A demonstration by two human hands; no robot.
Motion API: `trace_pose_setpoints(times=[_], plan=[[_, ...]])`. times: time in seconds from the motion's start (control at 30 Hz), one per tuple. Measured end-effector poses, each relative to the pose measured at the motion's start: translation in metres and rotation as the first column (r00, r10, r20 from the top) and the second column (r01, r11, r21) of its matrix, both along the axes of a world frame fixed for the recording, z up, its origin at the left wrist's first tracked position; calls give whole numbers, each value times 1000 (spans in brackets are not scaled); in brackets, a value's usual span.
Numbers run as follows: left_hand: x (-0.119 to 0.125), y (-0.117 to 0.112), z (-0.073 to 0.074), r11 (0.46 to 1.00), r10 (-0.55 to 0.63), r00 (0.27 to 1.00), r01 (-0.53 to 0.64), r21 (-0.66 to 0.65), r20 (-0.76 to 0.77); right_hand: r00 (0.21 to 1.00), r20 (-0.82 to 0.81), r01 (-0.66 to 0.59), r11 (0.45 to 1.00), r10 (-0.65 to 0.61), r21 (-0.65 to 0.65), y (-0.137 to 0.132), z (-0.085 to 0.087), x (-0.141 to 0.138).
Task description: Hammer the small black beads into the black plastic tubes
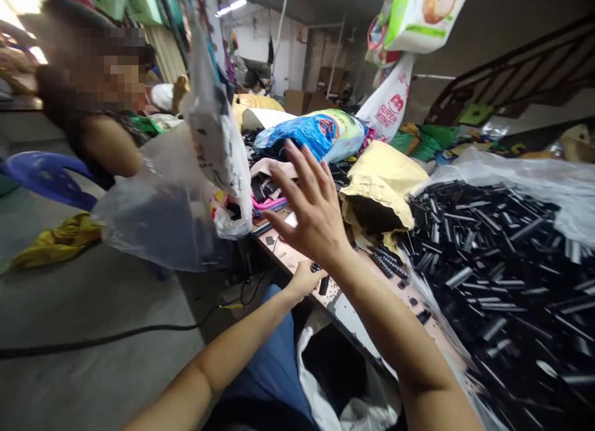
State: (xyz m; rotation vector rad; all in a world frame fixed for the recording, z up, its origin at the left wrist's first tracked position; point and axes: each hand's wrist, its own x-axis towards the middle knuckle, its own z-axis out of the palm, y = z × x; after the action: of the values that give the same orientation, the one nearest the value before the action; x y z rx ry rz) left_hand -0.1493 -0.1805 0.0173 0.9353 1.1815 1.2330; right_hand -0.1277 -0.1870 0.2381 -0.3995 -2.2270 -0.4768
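My right hand point(312, 214) is raised over the work table with its fingers spread and nothing in it. Lower down, at the table's near edge, my left hand point(304, 281) is closed on a small black ridged piece point(316, 267), partly hidden by the fingers. A short black piece point(324, 286) shows just beside those fingers. Several black ridged strips point(388, 260) lie on the table to the right, in front of an open yellow paper sack point(379, 198) with a dark inside.
A big heap of black tube-like pieces point(493, 257) fills clear plastic at the right. Plastic bags point(223, 139) hang at the left. Below the table edge is an open white sack point(311, 363). Another person point(106, 139) sits by a blue chair point(51, 170); a black cable point(139, 332) crosses the floor.
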Motion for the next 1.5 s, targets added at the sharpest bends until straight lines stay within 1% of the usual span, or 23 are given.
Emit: trace_pose_setpoints(times=[0.03,0.07,0.1,0.13,0.17,0.23,0.27,0.3,0.33,0.4,0.47,0.57,0.6,0.67,0.77,0.83,0.97,1.1,1.23,1.33,1.4,1.47,1.5], plan=[[-4,0,1,1000,9,1000,-9,8,-19,1000,3,-6,997,6,-80,0,-2,1],[-9,1,1,1000,15,1000,-14,22,-25,1000,19,-6,982,10,-189,2,-13,8],[-12,2,1,999,12,1000,-12,41,-18,997,77,8,953,16,-303,6,-30,21],[-15,3,0,998,3,1000,-3,62,2,985,172,53,920,16,-388,10,-53,37],[-15,4,-1,997,-10,1000,8,76,26,964,264,132,887,-12,-443,15,-80,55],[-10,6,-4,996,-45,997,40,79,65,919,381,292,820,-99,-492,21,-134,94],[-3,6,-6,995,-72,994,67,68,78,904,405,344,797,-138,-496,21,-158,113],[6,6,-7,993,-108,990,103,58,90,890,420,385,782,-175,-490,20,-177,130],[17,5,-8,989,-145,985,140,52,98,883,420,412,775,-209,-480,17,-192,144],[40,4,-10,979,-203,974,198,49,104,872,411,451,761,-266,-466,9,-208,167],[60,1,-10,971,-239,967,237,30,90,862,400,486,731,-311,-478,-1,-210,183],[79,-5,-7,959,-284,958,282,28,46,851,369,524,646,-374,-555,-14,-207,202],[82,-6,-6,954,-299,952,297,36,60,851,339,524,614,-401,-590,-17,-207,208],[84,-8,-5,946,-323,930,323,27,175,866,241,475,572,-438,-668,-24,-207,220],[88,-7,-5,926,-342,867,377,-30,362,915,84,316,569,-395,-759,-36,-207,230],[93,-7,-6,923,-332,856,381,-49,397,935,48,256,574,-351,-778,-42,-206,229],[107,-11,-9,924,-322,878,372,-83,355,941,83,265,558,-329,-787,-47,-206,223],[115,-14,-15,939,-302,914,334,-78,270,940,112,267,492,-323,-828,-47,-213,224],[117,-16,-20,923,-309,910,357,-142,275,950,137,253,437,-279,-863,-46,-221,229],[118,-15,-21,907,-319,904,379,-186,284,942,114,246,420,-315,-874,-46,-225,230],[119,-13,-23,902,-334,907,386,-193,255,929,97,251,414,-358,-875,-47,-228,229],[121,-13,-27,901,-372,912,399,-170,174,912,90,266,408,-401,-874,-49,-232,228],[122,-13,-29,906,-392,914,403,-132,103,901,92,279,403,-425,-872,-49,-236,227]])
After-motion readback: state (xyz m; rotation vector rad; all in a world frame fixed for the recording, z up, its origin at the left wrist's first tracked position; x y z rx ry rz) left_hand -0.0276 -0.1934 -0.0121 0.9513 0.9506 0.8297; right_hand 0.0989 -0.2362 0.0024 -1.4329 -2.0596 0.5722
